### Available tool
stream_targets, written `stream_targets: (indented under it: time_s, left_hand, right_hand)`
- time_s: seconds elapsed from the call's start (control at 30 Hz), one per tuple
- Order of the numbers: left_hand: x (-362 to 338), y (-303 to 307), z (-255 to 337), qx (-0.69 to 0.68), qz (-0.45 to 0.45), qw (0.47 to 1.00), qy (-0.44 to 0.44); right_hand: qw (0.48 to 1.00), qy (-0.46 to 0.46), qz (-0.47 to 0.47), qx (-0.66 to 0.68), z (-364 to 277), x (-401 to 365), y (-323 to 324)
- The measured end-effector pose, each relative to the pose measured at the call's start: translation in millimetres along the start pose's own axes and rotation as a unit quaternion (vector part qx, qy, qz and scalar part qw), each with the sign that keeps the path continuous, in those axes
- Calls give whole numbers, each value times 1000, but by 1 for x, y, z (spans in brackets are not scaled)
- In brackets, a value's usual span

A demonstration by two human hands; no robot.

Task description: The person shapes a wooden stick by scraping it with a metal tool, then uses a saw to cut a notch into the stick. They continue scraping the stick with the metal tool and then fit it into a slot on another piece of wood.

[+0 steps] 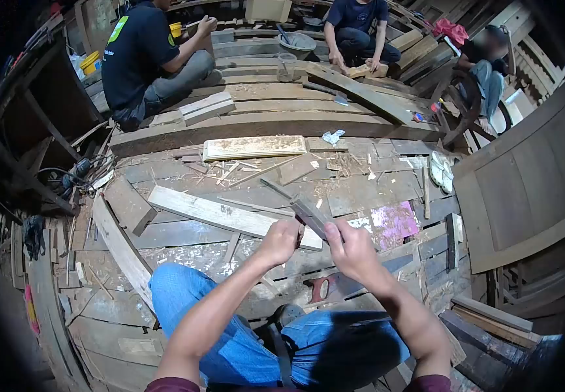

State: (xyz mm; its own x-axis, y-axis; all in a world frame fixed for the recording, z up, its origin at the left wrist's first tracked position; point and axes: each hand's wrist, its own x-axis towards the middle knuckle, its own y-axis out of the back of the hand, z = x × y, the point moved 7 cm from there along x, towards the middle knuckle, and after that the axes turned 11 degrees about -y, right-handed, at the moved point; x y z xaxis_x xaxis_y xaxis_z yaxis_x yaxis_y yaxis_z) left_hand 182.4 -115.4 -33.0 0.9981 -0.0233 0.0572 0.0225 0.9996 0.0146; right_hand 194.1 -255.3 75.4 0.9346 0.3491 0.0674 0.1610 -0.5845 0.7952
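Sitting on a plank floor (347,193) strewn with shavings, a person in blue jeans (243,356) is working with both bare hands out in front. The right hand (353,249) is gripping the near end of a grey bar (309,212), its thumb lying along the top. The bar is slanting away toward the upper left, above the end of a long pale board (214,211), and a thin dark strip (275,188) is showing past its far end; whether the two are joined cannot be told. The left hand (280,243) is curling its fingers in just beside the bar, and whether it is gripping anything cannot be told.

A red-handled saw (320,292) is lying on the floor in front of the knees, near a pink sheet (396,220). Farther off, a board covered with sawdust (254,147) is resting before a heavy beam (276,132).

Beyond the beam, one co-worker in a dark shirt (135,55) is sitting at the left, a second (359,29) is bending over a piece of wood (366,70) and a third (489,72) is sitting at the far right, near a wheel (463,108).
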Motion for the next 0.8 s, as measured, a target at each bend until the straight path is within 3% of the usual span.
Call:
stream_targets:
  time_s: [0.2,0.3,0.43,0.53,0.63,0.8]
  left_hand:
    - [1,-2,2,-49,0,999,-15]
    - [0,1,10,-42,4,999,1]
    - [-2,3,4,-57,-7,998,26]
    - [-1,3,-6,-88,-24,996,21]
    - [0,5,-10,-110,-19,993,24]
    - [-6,16,15,-39,28,999,-16]
  right_hand:
    - [997,-10,-31,-70,4,-2,-4]
    - [999,27,-43,7,-8,-4,1]
    - [996,33,-86,-12,-17,-8,7]
    - [993,103,-60,11,-22,-10,12]
    - [992,112,-62,-14,-25,-12,11]
    - [978,163,-16,-128,-32,-15,11]
